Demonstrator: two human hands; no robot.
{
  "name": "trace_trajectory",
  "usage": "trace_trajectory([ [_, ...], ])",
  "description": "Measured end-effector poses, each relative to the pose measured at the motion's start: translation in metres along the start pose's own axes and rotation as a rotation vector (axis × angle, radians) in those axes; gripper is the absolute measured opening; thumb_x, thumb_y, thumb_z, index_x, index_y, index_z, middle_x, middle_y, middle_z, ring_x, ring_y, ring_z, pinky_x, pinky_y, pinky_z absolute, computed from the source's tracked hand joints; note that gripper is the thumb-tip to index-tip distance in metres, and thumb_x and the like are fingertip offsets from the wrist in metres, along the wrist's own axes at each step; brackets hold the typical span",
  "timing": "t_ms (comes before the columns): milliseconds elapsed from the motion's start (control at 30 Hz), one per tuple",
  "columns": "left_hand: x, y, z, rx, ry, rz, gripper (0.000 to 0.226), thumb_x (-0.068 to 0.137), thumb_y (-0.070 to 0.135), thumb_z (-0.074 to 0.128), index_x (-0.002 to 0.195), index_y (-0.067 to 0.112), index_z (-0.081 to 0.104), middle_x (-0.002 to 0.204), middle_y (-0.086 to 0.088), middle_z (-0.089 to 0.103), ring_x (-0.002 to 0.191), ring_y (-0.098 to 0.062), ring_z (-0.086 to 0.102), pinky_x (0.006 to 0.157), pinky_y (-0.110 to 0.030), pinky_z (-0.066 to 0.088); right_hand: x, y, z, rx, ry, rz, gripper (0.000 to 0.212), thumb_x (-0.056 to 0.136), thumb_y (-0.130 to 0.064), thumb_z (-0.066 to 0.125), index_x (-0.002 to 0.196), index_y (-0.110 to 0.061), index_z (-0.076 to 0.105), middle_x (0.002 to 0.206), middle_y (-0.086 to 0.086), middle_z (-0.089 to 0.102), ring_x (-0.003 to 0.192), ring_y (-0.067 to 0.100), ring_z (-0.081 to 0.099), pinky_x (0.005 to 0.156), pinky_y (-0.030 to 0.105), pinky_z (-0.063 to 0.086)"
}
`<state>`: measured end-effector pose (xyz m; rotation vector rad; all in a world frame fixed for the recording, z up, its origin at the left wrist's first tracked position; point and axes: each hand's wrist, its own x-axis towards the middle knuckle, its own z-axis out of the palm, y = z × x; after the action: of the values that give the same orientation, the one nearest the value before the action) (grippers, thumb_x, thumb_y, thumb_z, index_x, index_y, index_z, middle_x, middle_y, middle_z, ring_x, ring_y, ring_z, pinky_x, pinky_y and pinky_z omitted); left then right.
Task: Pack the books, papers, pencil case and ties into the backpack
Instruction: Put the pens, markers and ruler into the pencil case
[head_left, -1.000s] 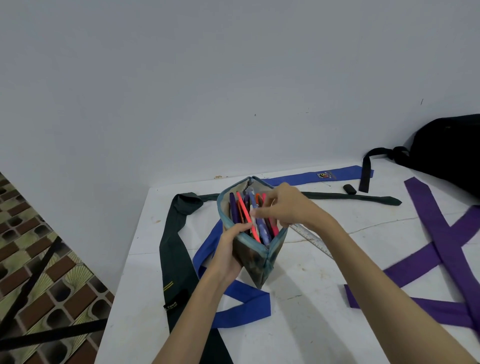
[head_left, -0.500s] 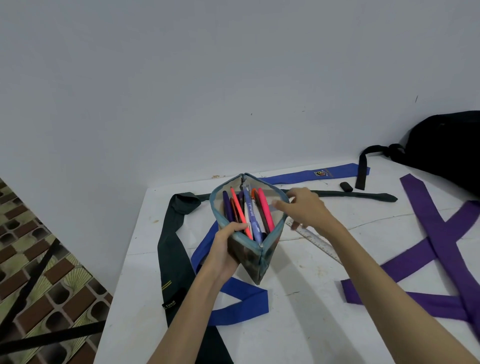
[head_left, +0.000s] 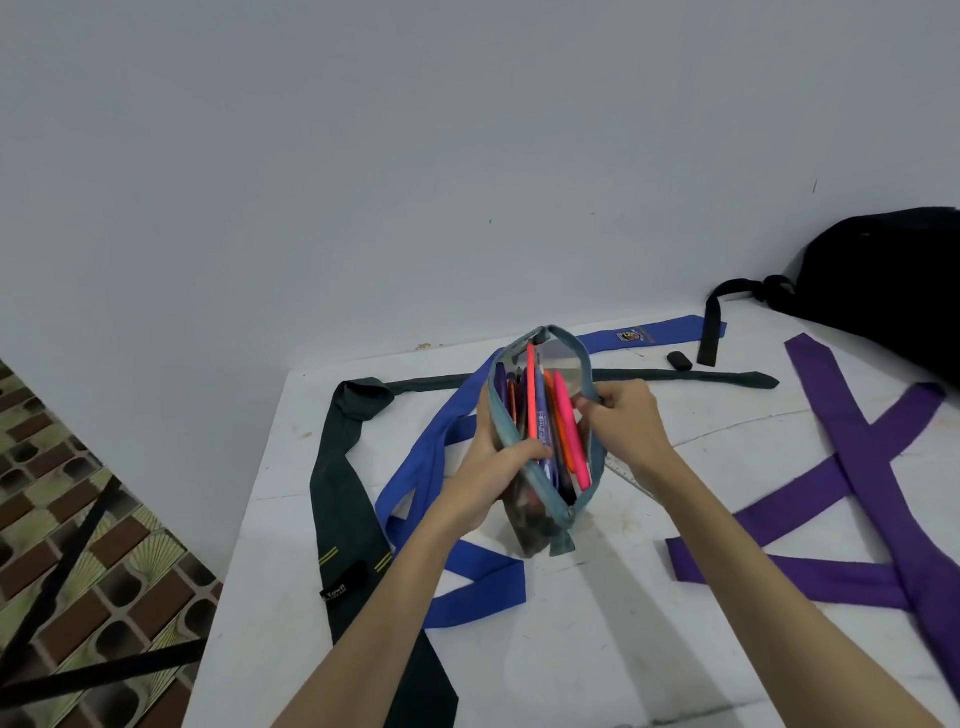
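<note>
Since a moment ago your right hand (head_left: 626, 423) has come back from the ruler to the pencil case (head_left: 545, 457), its fingers pinching the right rim, while your left hand (head_left: 493, 467) grips the left side, thumb over the edge. On the white desk (head_left: 597, 649) lie the black backpack (head_left: 883, 280) far right, purple tie (head_left: 852, 452), green tie (head_left: 343, 493) and blue tie (head_left: 426, 462); the case stands upright, open, full of pens (head_left: 550, 431).

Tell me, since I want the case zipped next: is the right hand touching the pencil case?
Touching. In the head view the right hand pinches the right rim of the open pencil case.
</note>
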<state>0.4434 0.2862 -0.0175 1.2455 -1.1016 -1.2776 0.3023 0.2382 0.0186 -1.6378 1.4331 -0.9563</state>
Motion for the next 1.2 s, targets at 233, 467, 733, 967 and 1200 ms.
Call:
trace_trajectory([
  [233, -0.002, -0.002, 0.006, -0.089, 0.082, -0.09, 0.059, 0.082, 0.012, 0.069, 0.13, 0.025, 0.038, 0.108, -0.001, 0.06, 0.095, -0.014, 0.061, 0.073, -0.025, 0.053, 0.003, 0.0, 0.0, -0.207, -0.115, -0.119, 0.032, 0.09, -0.019, 0.06, 0.061, -0.006, 0.056, 0.055, 0.006, 0.053, 0.057, 0.025, 0.056, 0.058, 0.029, 0.047],
  [467, 0.006, -0.005, -0.004, -0.018, 0.151, -0.221, 0.045, 0.083, 0.023, 0.067, 0.124, 0.021, 0.049, 0.108, -0.008, 0.065, 0.099, -0.023, 0.062, 0.08, -0.036, 0.053, 0.008, 0.012, -0.011, 0.016, -0.143, -0.021, 0.016, 0.087, -0.006, 0.064, 0.071, -0.006, 0.066, 0.059, 0.009, 0.064, 0.044, 0.011, 0.056, 0.041, 0.02, 0.042],
  [733, 0.003, -0.012, -0.017, -0.368, 0.095, -0.323, 0.021, 0.084, 0.019, 0.062, 0.104, 0.016, 0.06, 0.085, -0.007, 0.067, 0.08, -0.021, 0.062, 0.069, -0.032, 0.051, 0.027, 0.02, -0.039, 0.153, -0.185, 0.126, 0.03, 0.095, -0.034, 0.052, 0.094, -0.007, 0.066, 0.085, 0.012, 0.069, 0.064, 0.019, 0.06, 0.056, 0.024, 0.045],
  [967, 0.007, -0.014, -0.006, -0.404, 0.156, -0.329, 0.035, 0.079, 0.015, 0.064, 0.114, 0.014, 0.058, 0.102, -0.012, 0.065, 0.098, -0.027, 0.059, 0.089, -0.041, 0.05, 0.027, 0.089, -0.03, -0.812, -0.285, 0.109, 0.045, 0.085, -0.043, 0.063, 0.111, -0.008, 0.05, 0.111, 0.007, 0.05, 0.104, 0.023, 0.047, 0.073, 0.029, 0.04],
  [1200, 0.013, -0.014, 0.01, -0.392, 0.238, -0.318, 0.033, 0.081, 0.016, 0.064, 0.114, 0.015, 0.057, 0.104, -0.013, 0.065, 0.104, -0.028, 0.059, 0.101, -0.048, 0.045, 0.038, 0.096, -0.028, -0.62, -0.302, 0.198, 0.027, 0.086, -0.033, 0.063, 0.086, -0.007, 0.06, 0.09, 0.01, 0.062, 0.085, 0.022, 0.055, 0.07, 0.033, 0.047],
])
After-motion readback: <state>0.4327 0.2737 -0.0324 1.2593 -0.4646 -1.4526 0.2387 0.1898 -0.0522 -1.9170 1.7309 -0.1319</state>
